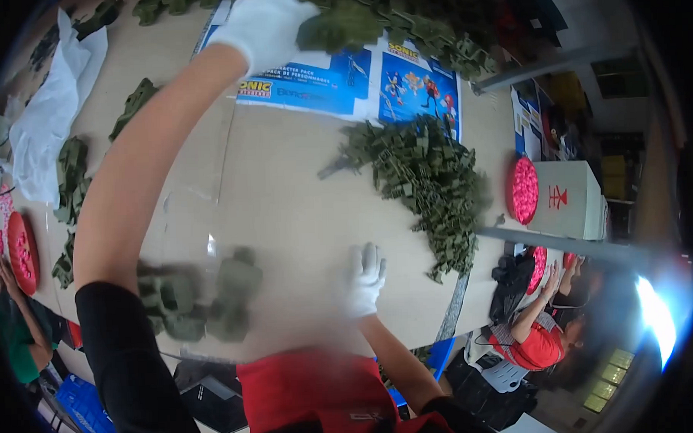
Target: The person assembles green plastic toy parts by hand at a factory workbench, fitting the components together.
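Observation:
At the far edge of the table, my left hand (267, 28) in a white glove is closed at the edge of a dark green moulded plastic part (340, 26); its fingertips are partly hidden. My right hand (366, 281), also gloved in white, rests low over the tan tabletop (285, 196), fingers apart and nothing in them. Beyond it and to its right lies a heap of small green plastic pieces (429, 175). Larger green parts (178, 299) sit near the front edge at the left, blurred.
Blue printed cardboard sheets (342, 79) lie under the far pile of green parts (432, 38). A white plastic bag (49, 127) lies at the left. Red bowls of pink pieces (523, 191) stand past a metal rail (553, 241). Co-workers sit at both sides, one in a red top (534, 343).

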Action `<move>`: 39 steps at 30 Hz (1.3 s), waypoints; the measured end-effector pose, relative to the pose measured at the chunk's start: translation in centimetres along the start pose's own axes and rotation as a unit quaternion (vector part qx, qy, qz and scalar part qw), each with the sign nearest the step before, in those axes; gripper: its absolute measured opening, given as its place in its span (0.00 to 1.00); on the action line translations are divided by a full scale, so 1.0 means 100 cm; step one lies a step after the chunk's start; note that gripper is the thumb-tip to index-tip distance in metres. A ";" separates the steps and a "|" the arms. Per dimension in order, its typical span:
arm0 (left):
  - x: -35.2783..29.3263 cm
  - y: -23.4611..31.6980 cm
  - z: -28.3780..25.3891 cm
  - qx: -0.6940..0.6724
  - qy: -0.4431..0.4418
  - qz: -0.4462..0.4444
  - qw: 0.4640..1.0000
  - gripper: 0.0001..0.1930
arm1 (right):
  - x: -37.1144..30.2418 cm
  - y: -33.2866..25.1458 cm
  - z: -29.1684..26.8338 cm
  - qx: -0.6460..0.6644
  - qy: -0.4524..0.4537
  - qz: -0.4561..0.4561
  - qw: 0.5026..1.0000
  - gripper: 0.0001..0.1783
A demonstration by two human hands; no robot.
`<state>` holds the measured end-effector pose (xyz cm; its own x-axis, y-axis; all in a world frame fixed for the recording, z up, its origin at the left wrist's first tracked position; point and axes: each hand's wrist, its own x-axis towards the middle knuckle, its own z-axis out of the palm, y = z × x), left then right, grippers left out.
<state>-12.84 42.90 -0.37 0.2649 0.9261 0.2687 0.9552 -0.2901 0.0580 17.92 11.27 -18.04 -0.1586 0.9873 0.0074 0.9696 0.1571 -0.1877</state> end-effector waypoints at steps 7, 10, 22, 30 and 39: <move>0.129 -0.016 0.055 0.005 -0.113 0.018 0.993 0.27 | 0.001 0.006 0.010 -0.013 -0.008 0.011 1.000 0.33; 0.148 -0.043 0.103 -0.034 -0.012 0.100 0.994 0.27 | 0.010 0.003 -0.001 -0.014 -0.041 0.005 0.999 0.33; 0.165 -0.030 0.161 0.069 0.081 -0.037 0.994 0.34 | 0.002 0.010 0.007 0.015 -0.033 0.021 0.999 0.30; 0.160 -0.018 0.111 0.054 0.029 -0.103 0.993 0.38 | 0.005 0.011 0.011 0.011 -0.036 0.007 0.999 0.32; 0.150 -0.035 0.128 -0.044 0.044 -0.142 0.988 0.18 | 0.011 0.001 0.009 0.001 0.019 -0.014 1.000 0.30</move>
<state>-10.56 60.87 -8.85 -0.0285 0.9499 0.3112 0.9732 -0.0446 0.2254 17.66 12.40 -18.92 -0.1783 0.9827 0.0506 0.9643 0.1848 -0.1895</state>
